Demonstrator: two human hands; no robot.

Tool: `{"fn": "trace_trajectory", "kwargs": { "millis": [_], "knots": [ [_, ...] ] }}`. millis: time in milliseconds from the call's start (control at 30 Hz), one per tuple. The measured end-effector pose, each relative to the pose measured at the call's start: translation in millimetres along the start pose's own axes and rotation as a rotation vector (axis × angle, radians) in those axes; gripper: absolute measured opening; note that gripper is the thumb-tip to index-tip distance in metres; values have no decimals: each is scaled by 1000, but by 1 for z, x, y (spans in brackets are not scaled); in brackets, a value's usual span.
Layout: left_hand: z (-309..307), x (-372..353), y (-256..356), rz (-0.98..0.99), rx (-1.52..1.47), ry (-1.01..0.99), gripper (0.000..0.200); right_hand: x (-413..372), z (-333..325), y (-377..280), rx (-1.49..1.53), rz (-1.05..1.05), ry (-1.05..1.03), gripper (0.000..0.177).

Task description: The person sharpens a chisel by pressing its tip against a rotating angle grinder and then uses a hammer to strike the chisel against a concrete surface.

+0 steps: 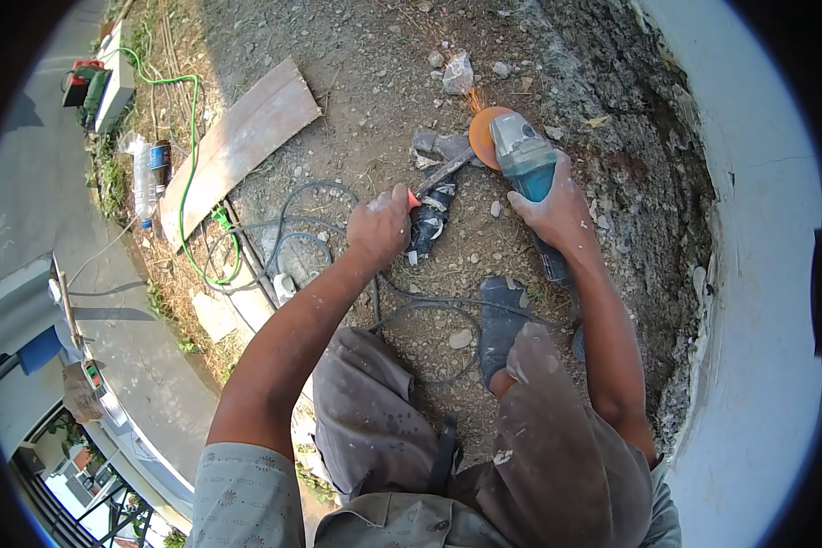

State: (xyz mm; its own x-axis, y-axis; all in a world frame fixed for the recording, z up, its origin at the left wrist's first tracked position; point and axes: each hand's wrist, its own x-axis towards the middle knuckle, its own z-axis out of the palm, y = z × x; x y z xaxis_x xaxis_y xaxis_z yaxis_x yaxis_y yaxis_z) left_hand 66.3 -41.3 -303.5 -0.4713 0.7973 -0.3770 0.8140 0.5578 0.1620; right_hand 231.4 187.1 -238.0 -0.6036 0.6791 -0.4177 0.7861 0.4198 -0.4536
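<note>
My left hand (380, 225) is closed around the red-orange end of a chisel-like metal bar (447, 169). The bar's far tip meets the orange disc (487, 137) of an angle grinder (526, 151), and sparks (476, 99) fly off beyond it. Wrapped around the grinder's blue-and-grey body is my right hand (557, 208). Under the bar, on the dirt, lies a dark object wrapped in torn black material (434, 215), with a grey piece (446, 144) at its upper end. My left palm hides most of the bar's handle.
Loops of grey cord (320, 185) lie left of and below my hands. A wooden board (237, 146), green cable (194, 119), plastic bottle (143, 187) and can (160, 164) are at left. Crumpled clear plastic (458, 73) lies ahead; a white wall (758, 183) runs along the right.
</note>
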Motion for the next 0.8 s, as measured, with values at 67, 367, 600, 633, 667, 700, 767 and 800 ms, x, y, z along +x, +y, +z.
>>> {"fn": "trace_trajectory", "kwargs": {
  "millis": [67, 367, 600, 633, 667, 700, 767, 800],
  "knots": [
    [0, 0, -1, 14, -9, 11, 23, 0, 0, 0, 1, -4, 7, 96],
    [-2, -1, 1, -5, 3, 9, 22, -1, -2, -2, 12, 12, -9, 96],
    [-9, -1, 5, -40, 9, -62, 14, -1, -1, -1, 7, 33, -2, 95],
    [-10, -1, 5, -41, 10, -65, 14, -1, -1, -1, 7, 26, -3, 95],
    [-12, -1, 6, -41, 10, -69, 14, -1, -1, 0, 6, 20, -4, 95],
    [-13, -1, 6, -40, 14, -69, 14, -1, -1, 1, 5, 13, -4, 96],
    [-14, -1, 7, -39, 23, -71, 14, -3, -1, 1, 12, -1, 0, 95],
    [-15, -1, 8, -40, 20, -76, 14, -3, -1, 1, 16, -8, 3, 95]
  ]
}}
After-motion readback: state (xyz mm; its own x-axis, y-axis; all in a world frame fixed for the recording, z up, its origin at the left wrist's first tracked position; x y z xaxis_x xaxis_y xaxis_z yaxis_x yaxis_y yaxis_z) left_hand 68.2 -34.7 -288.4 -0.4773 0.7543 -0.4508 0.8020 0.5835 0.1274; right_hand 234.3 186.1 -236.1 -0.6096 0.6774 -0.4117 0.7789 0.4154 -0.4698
